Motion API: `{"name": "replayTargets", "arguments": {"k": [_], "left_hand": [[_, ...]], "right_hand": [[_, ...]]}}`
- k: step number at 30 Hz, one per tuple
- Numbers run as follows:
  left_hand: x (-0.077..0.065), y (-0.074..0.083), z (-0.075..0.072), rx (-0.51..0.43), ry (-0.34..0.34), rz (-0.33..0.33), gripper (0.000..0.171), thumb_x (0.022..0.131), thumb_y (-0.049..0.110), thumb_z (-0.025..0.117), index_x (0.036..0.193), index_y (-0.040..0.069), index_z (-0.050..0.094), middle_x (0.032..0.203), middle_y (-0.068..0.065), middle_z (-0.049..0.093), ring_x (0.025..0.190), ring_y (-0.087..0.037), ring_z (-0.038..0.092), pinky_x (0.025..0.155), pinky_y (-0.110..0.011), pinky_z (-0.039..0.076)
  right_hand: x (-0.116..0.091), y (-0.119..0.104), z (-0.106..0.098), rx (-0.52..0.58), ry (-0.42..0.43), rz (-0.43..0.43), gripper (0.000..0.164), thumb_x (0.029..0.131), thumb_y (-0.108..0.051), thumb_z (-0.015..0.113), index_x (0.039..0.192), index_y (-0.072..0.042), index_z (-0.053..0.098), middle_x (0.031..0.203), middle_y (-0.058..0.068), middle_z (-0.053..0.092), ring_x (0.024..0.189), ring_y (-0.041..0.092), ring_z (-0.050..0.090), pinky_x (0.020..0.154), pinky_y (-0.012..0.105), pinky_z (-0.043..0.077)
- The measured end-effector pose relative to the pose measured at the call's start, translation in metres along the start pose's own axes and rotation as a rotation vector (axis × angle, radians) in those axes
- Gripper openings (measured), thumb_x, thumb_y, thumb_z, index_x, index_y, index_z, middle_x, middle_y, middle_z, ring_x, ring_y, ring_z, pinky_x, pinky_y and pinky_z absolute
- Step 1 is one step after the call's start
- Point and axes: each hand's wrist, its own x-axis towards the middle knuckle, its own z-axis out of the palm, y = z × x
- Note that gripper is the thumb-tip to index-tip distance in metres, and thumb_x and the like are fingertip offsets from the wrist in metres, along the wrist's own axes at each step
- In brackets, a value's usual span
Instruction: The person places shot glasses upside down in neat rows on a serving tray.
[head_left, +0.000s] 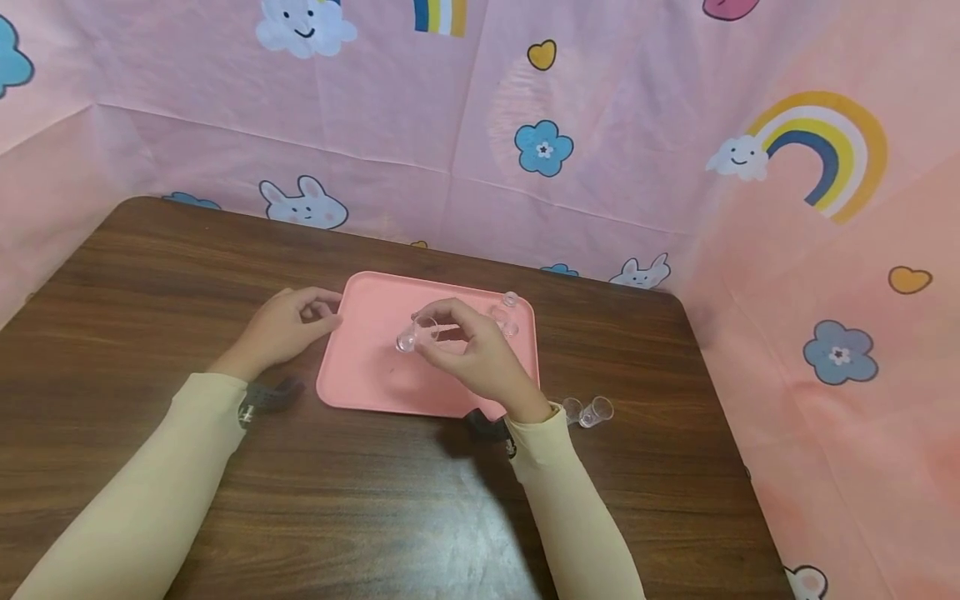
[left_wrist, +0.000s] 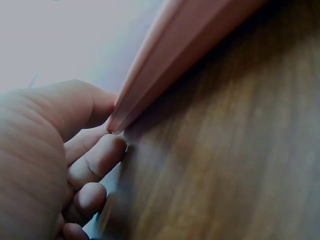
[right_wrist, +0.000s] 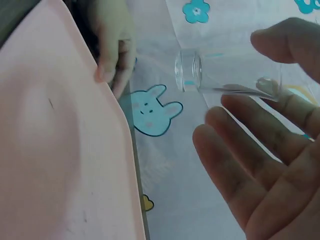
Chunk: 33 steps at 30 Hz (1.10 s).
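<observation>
My right hand (head_left: 476,350) holds a small clear shot glass (right_wrist: 225,72) by its rim end, between thumb and index finger. The glass tilts on its side over the middle of the pink tray (head_left: 360,375), thick base pointing left. The other fingers spread loosely below it in the right wrist view. At the tray's left edge, my left hand (head_left: 288,325) has its thumb and fingertips against the rim (left_wrist: 145,75), fingers loosely bent. Near the tray's back right corner stand several clear glass pieces (head_left: 511,299), partly overlapping in the head view.
Two more clear glasses (head_left: 597,412) are on the brown wooden table (head_left: 337,500), right of the tray and beside the right sleeve, which partly hides one. A pink patterned cloth (head_left: 420,150) hangs behind the table and along its right side.
</observation>
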Motion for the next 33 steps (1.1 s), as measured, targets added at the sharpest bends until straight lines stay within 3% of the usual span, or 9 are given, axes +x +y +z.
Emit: {"name": "replayTargets", "arguments": {"k": [4,10,14,19,24,29,33], "left_hand": [[0.000,0.000,0.000,0.004,0.003,0.007,0.045,0.101,0.041,0.066,0.137,0.015,0.064,0.105,-0.006,0.066,0.101,-0.024,0.051,0.086,-0.045,0.042],[0.000,0.001,0.000,0.006,-0.004,0.005,0.046,0.101,0.040,0.065,0.138,0.013,0.063,0.107,-0.007,0.066,0.103,-0.026,0.052,0.086,-0.047,0.042],[0.000,0.001,0.000,0.006,-0.004,0.001,0.045,0.101,0.039,0.066,0.138,0.014,0.063,0.106,-0.007,0.066,0.103,-0.025,0.051,0.086,-0.046,0.041],[0.000,0.002,0.001,0.005,-0.001,0.012,0.045,0.101,0.039,0.066,0.138,0.013,0.064,0.104,-0.007,0.067,0.101,-0.025,0.051,0.084,-0.045,0.041],[0.001,0.002,0.001,0.006,-0.003,0.013,0.044,0.101,0.038,0.066,0.138,0.013,0.064,0.105,-0.006,0.067,0.101,-0.025,0.051,0.085,-0.045,0.041],[0.001,0.001,0.000,0.009,-0.004,0.011,0.045,0.101,0.039,0.065,0.138,0.012,0.063,0.107,-0.008,0.066,0.102,-0.026,0.051,0.086,-0.046,0.041],[0.001,0.002,0.000,0.007,0.000,0.014,0.045,0.101,0.039,0.065,0.137,0.012,0.064,0.105,-0.007,0.067,0.102,-0.026,0.052,0.086,-0.046,0.041]], "right_hand": [[-0.002,-0.001,0.005,-0.015,-0.030,0.008,0.020,0.095,-0.007,0.075,0.113,-0.007,0.065,0.113,0.006,0.070,0.104,0.019,0.066,0.097,0.042,0.054],[-0.003,0.003,0.003,-0.139,-0.087,0.029,0.019,0.094,-0.012,0.076,0.111,-0.008,0.067,0.097,0.001,0.067,0.088,0.013,0.063,0.082,0.035,0.056],[-0.004,0.007,0.000,-0.252,-0.102,0.119,0.033,0.093,-0.020,0.078,0.120,-0.007,0.065,0.094,-0.001,0.066,0.081,0.011,0.063,0.077,0.027,0.054],[-0.005,0.012,-0.002,-0.272,-0.066,0.212,0.037,0.092,-0.023,0.080,0.117,-0.008,0.058,0.097,0.000,0.067,0.082,0.012,0.063,0.076,0.026,0.053],[-0.003,0.010,-0.001,-0.248,-0.041,0.106,0.027,0.092,-0.010,0.078,0.115,-0.006,0.064,0.102,0.003,0.069,0.085,0.013,0.061,0.078,0.025,0.051],[-0.003,0.006,-0.001,-0.286,-0.095,-0.023,0.031,0.093,-0.003,0.072,0.124,-0.005,0.070,0.111,0.009,0.070,0.090,0.014,0.060,0.081,0.030,0.052],[-0.002,0.006,0.000,-0.354,-0.132,-0.033,0.035,0.095,-0.002,0.069,0.130,-0.003,0.069,0.110,0.013,0.066,0.090,0.016,0.058,0.080,0.037,0.055]]}}
